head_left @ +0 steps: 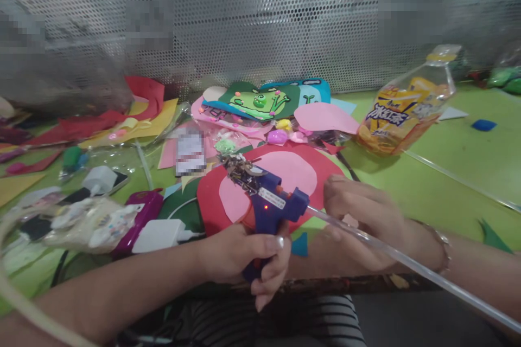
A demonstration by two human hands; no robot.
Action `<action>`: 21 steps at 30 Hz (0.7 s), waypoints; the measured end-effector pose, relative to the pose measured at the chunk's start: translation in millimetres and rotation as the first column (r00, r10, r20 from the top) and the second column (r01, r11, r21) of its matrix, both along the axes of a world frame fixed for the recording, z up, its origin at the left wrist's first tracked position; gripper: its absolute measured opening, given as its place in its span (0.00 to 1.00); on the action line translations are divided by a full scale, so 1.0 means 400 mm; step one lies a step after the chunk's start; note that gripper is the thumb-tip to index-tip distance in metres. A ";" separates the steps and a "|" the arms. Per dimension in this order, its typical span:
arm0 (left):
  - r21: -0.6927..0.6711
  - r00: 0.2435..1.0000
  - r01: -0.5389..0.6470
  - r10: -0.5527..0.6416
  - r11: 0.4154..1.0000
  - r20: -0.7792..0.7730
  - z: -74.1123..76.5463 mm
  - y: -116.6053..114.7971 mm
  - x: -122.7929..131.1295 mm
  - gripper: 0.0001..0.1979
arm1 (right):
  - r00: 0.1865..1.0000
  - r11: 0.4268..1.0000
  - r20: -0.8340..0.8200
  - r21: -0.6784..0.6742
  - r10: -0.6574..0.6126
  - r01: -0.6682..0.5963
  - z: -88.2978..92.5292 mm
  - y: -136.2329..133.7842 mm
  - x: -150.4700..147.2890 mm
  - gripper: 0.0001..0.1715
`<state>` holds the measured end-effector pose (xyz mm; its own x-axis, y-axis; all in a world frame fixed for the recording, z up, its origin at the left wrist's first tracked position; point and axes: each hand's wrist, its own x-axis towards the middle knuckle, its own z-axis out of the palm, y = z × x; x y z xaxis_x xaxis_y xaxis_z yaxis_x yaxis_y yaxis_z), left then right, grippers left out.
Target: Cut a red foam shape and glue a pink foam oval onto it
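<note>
Lower centre, we catch a silvery-white gleam on the thumbnail (280, 242) of the left hand (250, 252). Over to the right of the frame now, and we spot a slim bracelet (446, 249) circling the wrist below the right hand (366, 219), its links too blurred to read. Both forearms run bare! Bottom centre, we see striped clothing (315, 320), dark bands across pale grey.

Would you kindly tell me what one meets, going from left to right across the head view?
Dark green lump, magenta case, glue gun, plastic bottle, small blue piece.
</note>
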<state>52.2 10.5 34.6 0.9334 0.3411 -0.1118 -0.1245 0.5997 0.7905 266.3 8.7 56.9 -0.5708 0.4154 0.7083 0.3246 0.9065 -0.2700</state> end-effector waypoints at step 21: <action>0.090 0.978 -0.114 0.128 0.989 -0.163 -0.014 -0.004 0.012 0.25 | 0.988 0.995 0.125 0.059 -0.090 0.083 -0.007 0.002 -0.007 0.14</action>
